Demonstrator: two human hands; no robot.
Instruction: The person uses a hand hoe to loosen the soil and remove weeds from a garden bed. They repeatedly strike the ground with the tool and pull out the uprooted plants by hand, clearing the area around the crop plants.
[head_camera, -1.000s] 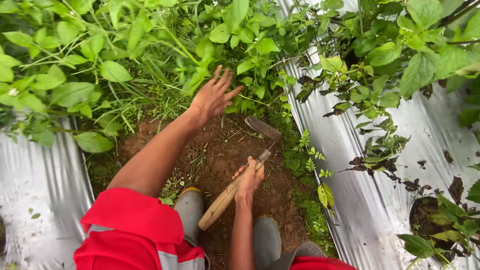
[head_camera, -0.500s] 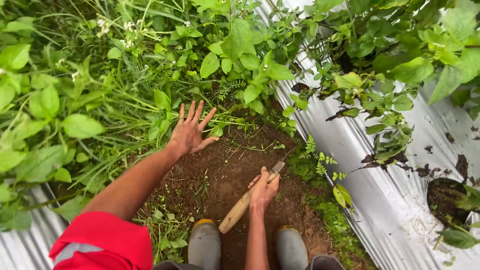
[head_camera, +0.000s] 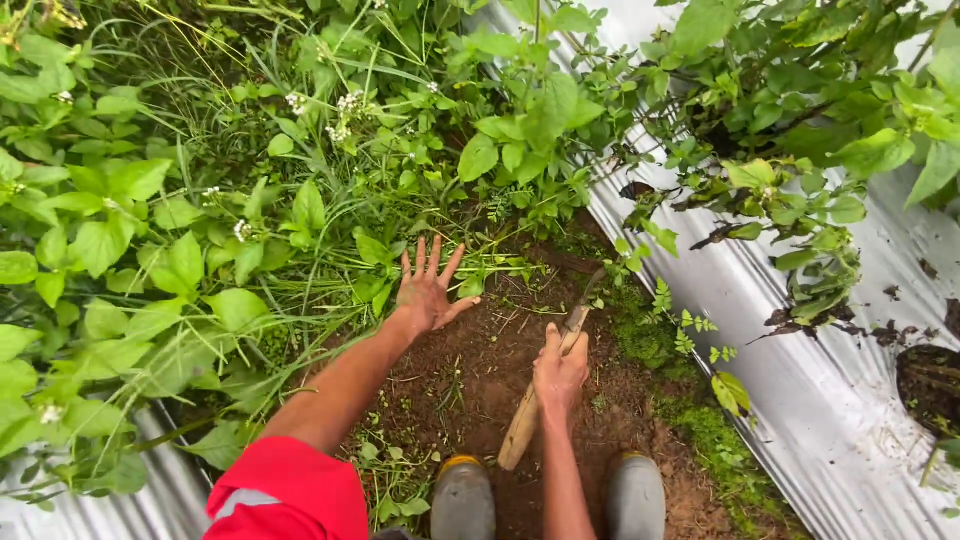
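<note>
left hand (head_camera: 428, 290) splayed, right hand (head_camera: 560, 372) clenched

Broad-leaved green plants (head_camera: 110, 250) crowd the left and top, with small white flowers (head_camera: 345, 105) among long grass blades (head_camera: 300, 270). Silver plastic mulch sheeting (head_camera: 800, 370) runs diagonally along the right, and another strip (head_camera: 110, 505) shows at lower left. Two grey rubber boots (head_camera: 462, 497) stand on bare reddish-brown soil (head_camera: 470, 370). A dark planting hole (head_camera: 930, 385) opens in the sheeting at far right.

No packages, labels, signs or screens appeared anywhere in the frame.
</note>
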